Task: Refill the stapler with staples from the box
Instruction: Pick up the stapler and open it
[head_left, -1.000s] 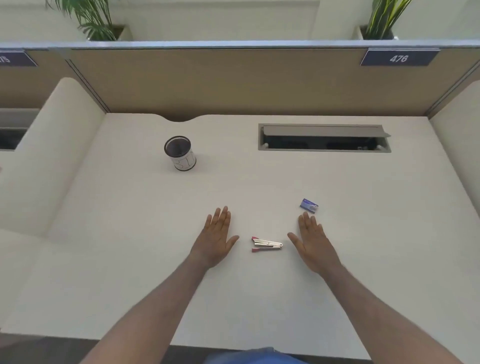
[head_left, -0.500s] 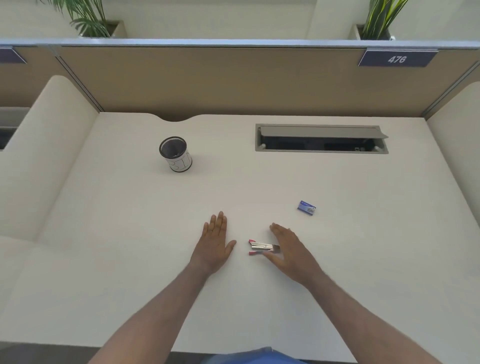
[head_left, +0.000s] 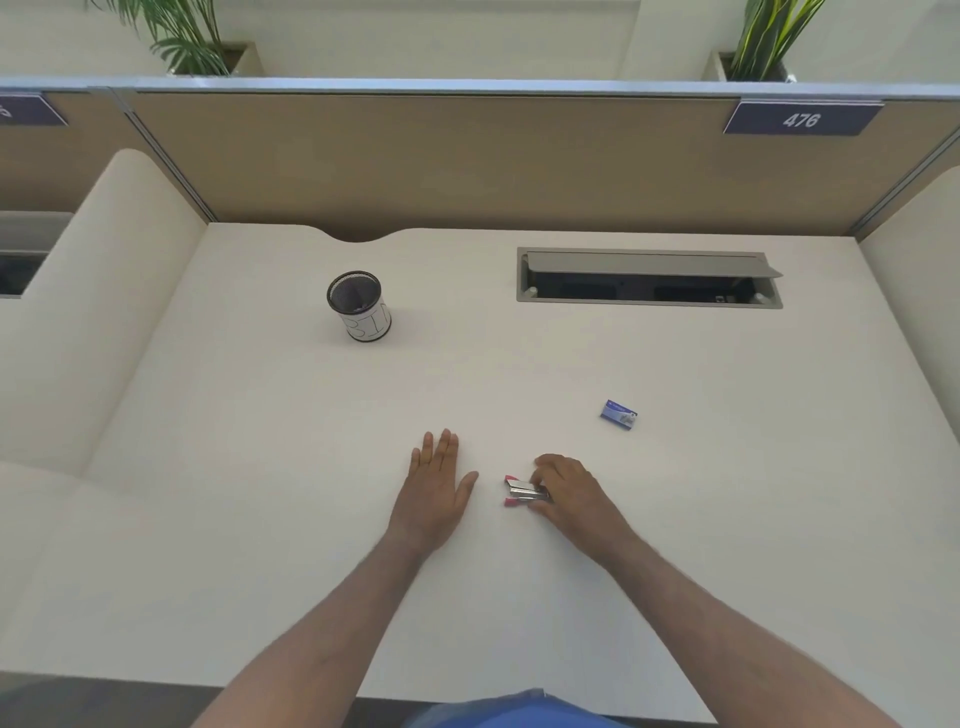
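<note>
My desk (head_left: 260, 519) fills most of what I see, a pale top running from my body out to a tan partition (head_left: 467, 171) at twelve o'clock. On that partition, up at one o'clock, hangs a dark number plate (head_left: 802, 118) reading 476, and two potted plants (head_left: 769, 36) stand behind the wall at eleven and one o'clock. Sunk into the desk at one o'clock is a long cable hatch (head_left: 649, 278) with its grey flap propped up. At eleven o'clock a black mesh cup (head_left: 359, 305) stands upright, with a white label wrapped round its lower part.

My left hand (head_left: 435, 493) lies flat on the desk, palm down, just left of centre, fingers straight and close together with the thumb angled out to the right; it holds nothing and is just apart from the stapler. My right hand (head_left: 569, 493) is curled over the right end of the stapler (head_left: 522, 491), fingers bent down on its far side and thumb on its near side, pinching it. The stapler lies on the desk between my hands, its silver body and red tips sticking out to the left of my fingers.

The small blue box of staples (head_left: 618, 414) sits closed on the desk at two o'clock from my right hand, well apart from it.
</note>
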